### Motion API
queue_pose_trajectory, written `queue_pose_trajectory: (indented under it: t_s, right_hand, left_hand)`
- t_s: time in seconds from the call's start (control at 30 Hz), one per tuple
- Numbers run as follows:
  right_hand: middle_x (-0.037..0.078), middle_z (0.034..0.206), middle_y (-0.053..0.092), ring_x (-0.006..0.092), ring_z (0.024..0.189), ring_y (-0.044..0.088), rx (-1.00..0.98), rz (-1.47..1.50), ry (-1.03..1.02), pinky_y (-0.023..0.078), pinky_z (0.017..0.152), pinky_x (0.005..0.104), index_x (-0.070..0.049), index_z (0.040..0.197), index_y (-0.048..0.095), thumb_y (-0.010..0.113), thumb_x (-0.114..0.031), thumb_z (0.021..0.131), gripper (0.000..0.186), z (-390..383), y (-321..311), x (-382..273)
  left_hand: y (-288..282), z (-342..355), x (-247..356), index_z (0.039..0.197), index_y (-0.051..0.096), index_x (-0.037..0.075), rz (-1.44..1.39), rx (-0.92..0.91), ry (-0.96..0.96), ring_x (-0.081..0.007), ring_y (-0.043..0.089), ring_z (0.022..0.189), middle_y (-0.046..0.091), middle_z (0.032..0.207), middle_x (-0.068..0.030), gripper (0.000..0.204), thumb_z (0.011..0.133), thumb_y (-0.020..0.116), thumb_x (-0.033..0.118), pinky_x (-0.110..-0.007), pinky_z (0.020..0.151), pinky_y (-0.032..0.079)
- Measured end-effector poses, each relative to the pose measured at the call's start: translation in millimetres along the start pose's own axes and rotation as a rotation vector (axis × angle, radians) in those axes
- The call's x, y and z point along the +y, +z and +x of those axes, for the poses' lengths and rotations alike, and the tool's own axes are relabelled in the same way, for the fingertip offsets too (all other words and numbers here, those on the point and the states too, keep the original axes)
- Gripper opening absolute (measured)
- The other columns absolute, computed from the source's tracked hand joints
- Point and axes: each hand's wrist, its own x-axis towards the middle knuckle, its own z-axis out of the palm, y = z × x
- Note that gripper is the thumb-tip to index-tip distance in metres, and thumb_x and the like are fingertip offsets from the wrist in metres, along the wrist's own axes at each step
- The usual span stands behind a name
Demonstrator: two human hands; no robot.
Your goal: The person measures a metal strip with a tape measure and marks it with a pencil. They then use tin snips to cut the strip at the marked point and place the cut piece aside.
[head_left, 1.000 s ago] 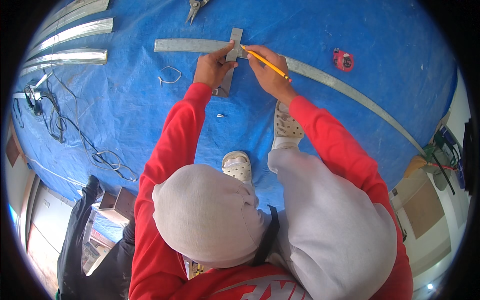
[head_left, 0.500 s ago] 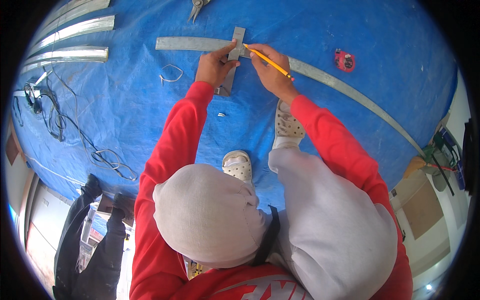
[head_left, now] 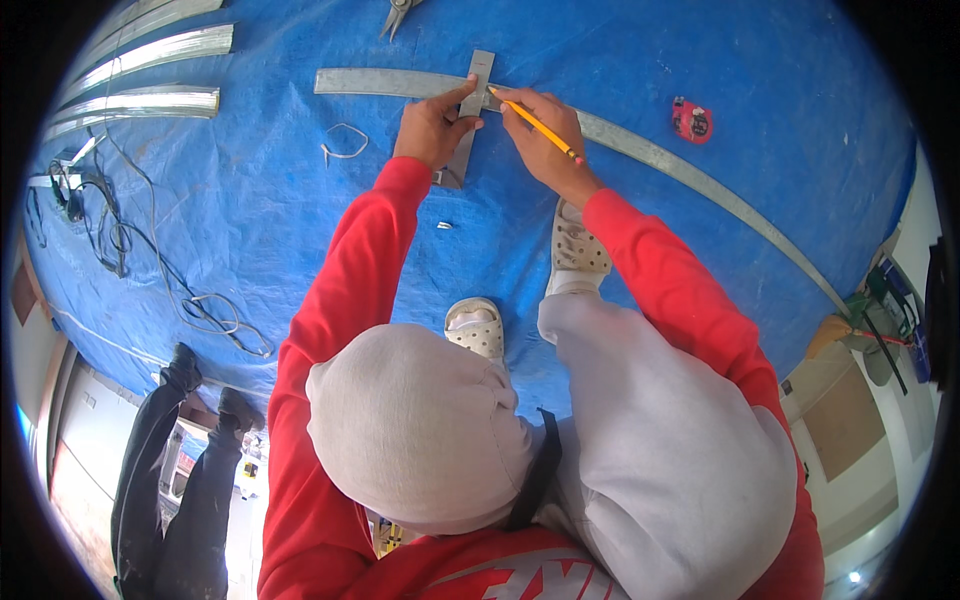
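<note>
A long grey metal strip (head_left: 680, 172) lies across the blue sheet, bowed in this view. Across it rests a flat metal square (head_left: 481, 72), its wider end towards me. Thumb and fingers of my left hand (head_left: 432, 133) grip the square's left side, the index fingertip on the blade above the strip. In my right hand (head_left: 548, 137) is a yellow pencil (head_left: 546, 130), its tip at the square's right edge over the strip. Part of the strip is hidden under the square and behind my right hand.
Tin snips (head_left: 397, 14) lie at the far edge, a red tape measure (head_left: 692, 121) to the right. Shiny metal profiles (head_left: 165, 102) and dark cables (head_left: 118, 235) are on the left. A white loop of cord (head_left: 346, 140) lies nearby. Another person's legs (head_left: 165, 450) stand lower left.
Both hands keep their holds on the square and the pencil. The pencil's back end dips slightly towards me. The other person's legs have shifted a little.
</note>
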Motion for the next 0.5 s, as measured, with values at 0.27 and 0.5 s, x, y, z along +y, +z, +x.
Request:
queue_pose_trajectory:
  t_s: [0.27, 0.5]
  right_hand:
    - [0.014, 0.095, 0.076, 0.0338, 0.088, 0.069, -0.124, -0.012, -0.019, 0.056, 0.08, 0.0446, -0.005, 0.107, 0.076, 0.07, -0.009, 0.09, 0.018, -20.3, -4.6, -10.1]
    - [0.012, 0.093, 0.076, 0.0317, 0.087, 0.069, 0.11, 0.015, -0.096, 0.056, 0.077, 0.0415, -0.007, 0.11, 0.076, 0.07, -0.007, 0.092, 0.019, -7.5, -4.2, -5.0]
  left_hand:
    - [2.3, 0.7, -5.6, 0.142, 0.066, 0.029, -0.046, 0.013, 0.026, -0.0243, 0.049, 0.056, 0.06, 0.064, -0.0099, 0.067, 0.08, 0.089, 0.02, -0.04, 0.064, 0.05]
    - [3.9, -0.1, -2.7, 0.142, 0.066, 0.029, -0.065, 0.044, 0.039, -0.0233, 0.05, 0.056, 0.062, 0.065, -0.0091, 0.067, 0.08, 0.089, 0.018, -0.039, 0.064, 0.05]
